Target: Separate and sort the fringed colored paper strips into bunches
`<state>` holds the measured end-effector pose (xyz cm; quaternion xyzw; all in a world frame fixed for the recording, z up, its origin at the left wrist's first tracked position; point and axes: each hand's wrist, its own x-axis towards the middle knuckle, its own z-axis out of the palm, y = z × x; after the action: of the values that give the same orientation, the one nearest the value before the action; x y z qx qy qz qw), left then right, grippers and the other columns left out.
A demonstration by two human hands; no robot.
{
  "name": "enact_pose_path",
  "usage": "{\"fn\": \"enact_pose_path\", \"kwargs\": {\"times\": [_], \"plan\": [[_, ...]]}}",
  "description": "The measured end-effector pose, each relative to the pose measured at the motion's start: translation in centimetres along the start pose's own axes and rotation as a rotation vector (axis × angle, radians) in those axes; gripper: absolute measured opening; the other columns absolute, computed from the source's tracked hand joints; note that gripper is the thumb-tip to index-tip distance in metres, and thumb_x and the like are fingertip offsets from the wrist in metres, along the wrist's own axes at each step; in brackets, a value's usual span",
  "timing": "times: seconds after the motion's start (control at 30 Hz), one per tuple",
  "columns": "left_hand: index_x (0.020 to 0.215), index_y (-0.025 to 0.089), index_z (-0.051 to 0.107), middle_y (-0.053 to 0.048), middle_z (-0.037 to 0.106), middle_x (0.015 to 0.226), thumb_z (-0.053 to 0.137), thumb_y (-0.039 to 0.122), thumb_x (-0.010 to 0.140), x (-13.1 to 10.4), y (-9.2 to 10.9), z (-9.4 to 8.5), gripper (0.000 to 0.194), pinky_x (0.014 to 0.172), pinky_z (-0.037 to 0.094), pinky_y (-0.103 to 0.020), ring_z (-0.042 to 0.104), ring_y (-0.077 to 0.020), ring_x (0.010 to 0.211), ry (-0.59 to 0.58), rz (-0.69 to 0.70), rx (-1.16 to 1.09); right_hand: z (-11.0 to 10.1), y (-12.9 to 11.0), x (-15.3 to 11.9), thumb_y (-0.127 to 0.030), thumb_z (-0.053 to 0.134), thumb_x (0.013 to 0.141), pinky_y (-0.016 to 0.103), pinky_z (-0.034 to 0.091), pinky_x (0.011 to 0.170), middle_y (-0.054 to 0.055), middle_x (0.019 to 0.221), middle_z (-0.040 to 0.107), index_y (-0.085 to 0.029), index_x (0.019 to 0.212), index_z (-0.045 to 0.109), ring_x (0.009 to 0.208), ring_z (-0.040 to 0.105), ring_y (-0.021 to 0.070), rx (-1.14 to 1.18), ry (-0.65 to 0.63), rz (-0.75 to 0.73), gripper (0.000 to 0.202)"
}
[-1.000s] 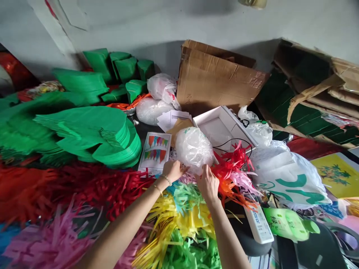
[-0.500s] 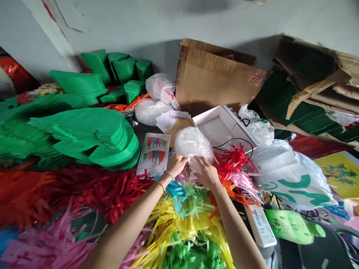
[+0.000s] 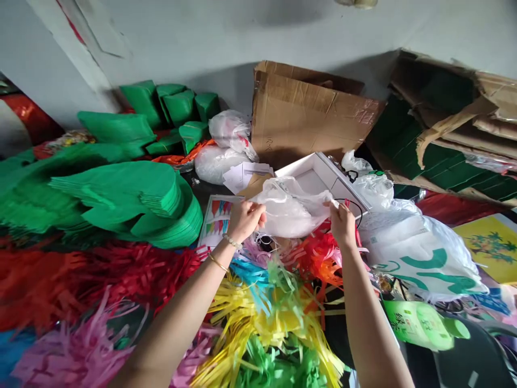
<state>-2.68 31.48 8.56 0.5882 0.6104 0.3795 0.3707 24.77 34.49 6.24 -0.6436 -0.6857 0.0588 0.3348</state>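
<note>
1. A translucent plastic bag (image 3: 293, 218) is in the middle of the scene, stretched sideways between the two hands, its upper edge drawn apart in loose folds.
2. The left hand (image 3: 247, 220) pinches the bag's left edge with its fingers curled in; a beaded bracelet (image 3: 232, 242) and a thin bangle (image 3: 218, 262) circle that wrist.
3. The right hand (image 3: 343, 223) pinches the bag's right edge, its fingers likewise curled.
4. Just nearer than the bag lies a bunch of red-orange fringe (image 3: 321, 256), with blue fringe (image 3: 252, 277) to its left.
5. Nearer still, yellow fringe (image 3: 226, 312) spreads between the forearms, and bright green fringe (image 3: 278, 369) lies at the near edge of the view.
6. Beyond the bag sits an open white box (image 3: 309, 175); a brown cardboard box (image 3: 311, 121) stands behind it, near the wall (image 3: 307, 32).
7. Left of the bag, partly behind the left hand, is a card printed with pennant bunting (image 3: 218, 221); farther left are stacked green cutouts (image 3: 117, 188), with dark red fringe (image 3: 141, 275) on their near side.
8. To the right lies a stuffed white bag with green print (image 3: 420, 258), and nearer, a light green bottle (image 3: 420, 325) on its side.
</note>
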Motion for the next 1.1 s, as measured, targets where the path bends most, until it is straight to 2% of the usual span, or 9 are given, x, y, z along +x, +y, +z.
{"fn": "enact_pose_path", "kwargs": {"times": [0.27, 0.43, 0.53, 0.6, 0.7, 0.77, 0.87, 1.0, 1.1], "plan": [[0.044, 0.015, 0.057, 0.000, 0.058, 0.040, 0.046, 0.029, 0.079, -1.3, -3.0, 1.9, 0.039, 0.039, 0.036, -0.017, 0.047, -0.0070, 0.032, -0.078, -0.053, -0.059, 0.4, 0.7, -3.3, -0.046, 0.032, 0.094, 0.029, 0.045, 0.060, 0.006, 0.069, 0.062, -0.014, 0.087, 0.071, 0.062, 0.058, 0.0189, 0.020, -0.015, 0.055, 0.051], [0.052, 0.015, 0.060, -0.001, 0.061, 0.046, 0.048, 0.039, 0.085, -4.3, -3.9, 1.6, 0.043, 0.043, 0.039, -0.018, 0.051, -0.0082, 0.038, -0.138, -0.066, -0.097, -1.7, -1.2, -8.8, -0.045, 0.049, 0.089, 0.034, 0.049, 0.074, 0.013, 0.108, 0.062, -0.015, 0.117, 0.059, 0.082, 0.061, 0.0220, 0.005, 0.072, 0.075, 0.042], [0.058, 0.016, 0.062, -0.002, 0.065, 0.054, 0.048, 0.049, 0.090, -9.0, -4.5, 1.6, 0.048, 0.049, 0.043, -0.019, 0.056, -0.0095, 0.045, -0.233, -0.037, -0.119, -3.1, -3.1, -15.9, -0.037, 0.053, 0.090, 0.032, 0.049, 0.070, 0.009, 0.100, 0.062, -0.018, 0.111, 0.059, 0.073, 0.060, 0.0185, 0.039, 0.078, 0.083, 0.028], [0.060, 0.016, 0.063, -0.002, 0.066, 0.057, 0.048, 0.049, 0.092, -13.6, -5.6, 2.1, 0.047, 0.051, 0.044, -0.020, 0.058, -0.0107, 0.048, -0.399, -0.014, -0.117, -3.5, -4.1, -22.1, -0.030, 0.053, 0.092, 0.027, 0.047, 0.063, 0.002, 0.079, 0.060, -0.020, 0.094, 0.061, 0.065, 0.057, 0.0160, 0.120, -0.146, 0.087, 0.013], [0.065, 0.016, 0.067, 0.000, 0.066, 0.056, 0.047, 0.041, 0.095, -21.7, -8.1, 3.8, 0.043, 0.052, 0.042, -0.020, 0.060, -0.0118, 0.051, -0.676, 0.018, 0.012, -3.2, -4.8, -31.3, -0.021, 0.050, 0.092, 0.023, 0.046, 0.057, 0.000, 0.073, 0.062, -0.021, 0.083, 0.060, 0.059, 0.058, 0.0136, 0.206, -0.437, 0.091, 0.014], [0.071, 0.016, 0.070, 0.000, 0.069, 0.062, 0.053, 0.031, 0.093, -26.7, -9.9, 5.4, 0.032, 0.055, 0.043, -0.019, 0.063, -0.0128, 0.059, -0.797, 0.121, 0.116, -2.8, -5.1, -36.3, -0.017, 0.046, 0.092, 0.023, 0.046, 0.057, 0.001, 0.074, 0.062, -0.021, 0.082, 0.060, 0.063, 0.061, 0.0155, 0.132, -0.444, 0.061, 0.017], [0.090, 0.022, 0.071, 0.003, 0.075, 0.090, 0.057, 0.020, 0.090, -32.2, -12.0, 8.3, 0.014, 0.073, 0.049, -0.017, 0.069, -0.0113, 0.081, -0.947, 0.374, 0.167, -2.8, -5.8, -41.5, -0.013, 0.042, 0.093, 0.026, 0.044, 0.059, 0.002, 0.073, 0.060, -0.021, 0.082, 0.057, 0.066, 0.060, 0.0175, -0.007, -0.306, 0.051, 0.020], [0.102, 0.017, 0.068, -0.010, 0.067, 0.120, 0.055, 0.015, 0.089, -35.6, -14.0, 11.7, 0.019, 0.098, 0.049, -0.035, 0.062, -0.0240, 0.113, -0.903, 0.502, 0.353, -2.7, -7.4, -45.7, -0.012, 0.042, 0.090, 0.031, 0.045, 0.065, 0.004, 0.076, 0.059, -0.020, 0.089, 0.056, 0.069, 0.057, 0.0194, -0.069, -0.169, -0.012, 0.017], [0.118, 0.011, 0.061, -0.020, 0.056, 0.135, 0.047, 0.010, 0.090, -36.6, -15.8, 13.0, 0.031, 0.108, 0.039, -0.052, 0.046, -0.0339, 0.132, -0.741, 0.537, 0.558, -1.6, -7.7, -47.0, -0.010, 0.042, 0.085, 0.034, 0.048, 0.069, 0.006, 0.081, 0.061, -0.018, 0.094, 0.058, 0.074, 0.058, 0.0213, -0.074, -0.220, -0.089, 0.020]]}}
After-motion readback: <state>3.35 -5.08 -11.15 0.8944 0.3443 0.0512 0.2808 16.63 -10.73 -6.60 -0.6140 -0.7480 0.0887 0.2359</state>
